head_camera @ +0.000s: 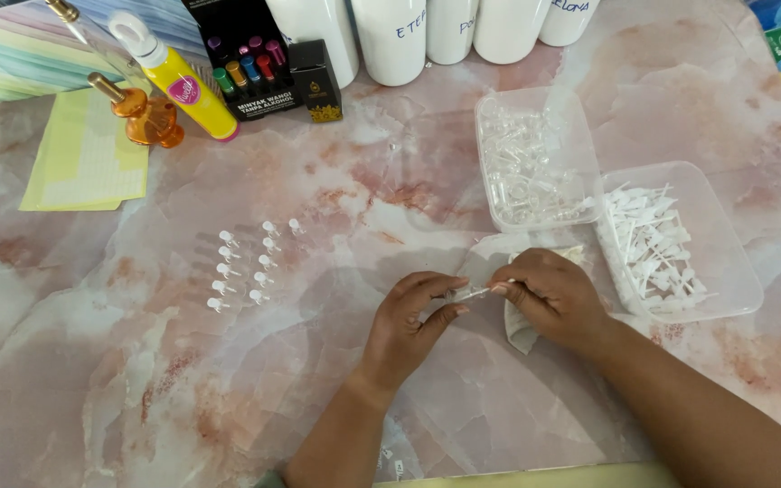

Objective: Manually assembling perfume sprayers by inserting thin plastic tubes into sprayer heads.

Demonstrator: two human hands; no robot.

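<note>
Head view, looking down on a pink-and-white marbled table (228,389).

Left hand (409,325) near centre, fingers curled narrow, thumb and forefinger pinching one end of a small clear vial (474,292). Right hand (549,296) just beside it, fingertips pinched on the vial's other end; the 2 hands meet over the vial, which lies roughly level between them. The right hand also rests on a white cloth (519,333), crumpled under the palm; whether it grips the cloth I cannot tell.

Far of the hands: clear plastic tub (485,122) filled with clear vials. To the right of the hands: second clear tub (743,271) holding white plastic applicator sticks. The 2 tubs touch at a corner.

Left of the hands, well apart: small capped vials (241,269) lying in 2 slanted rows, about 11 in all, white caps pointing the same way.

Far left: yellow bottle (187,86) with white cap lying tilted, amber glass bottle (142,113) just beside it, pale yellow sheet (83,167) under them. Far centre: black box (250,63) picturing coloured bottles, a smaller black box (318,81) touching it. Far edge: row of white containers (390,36).
</note>
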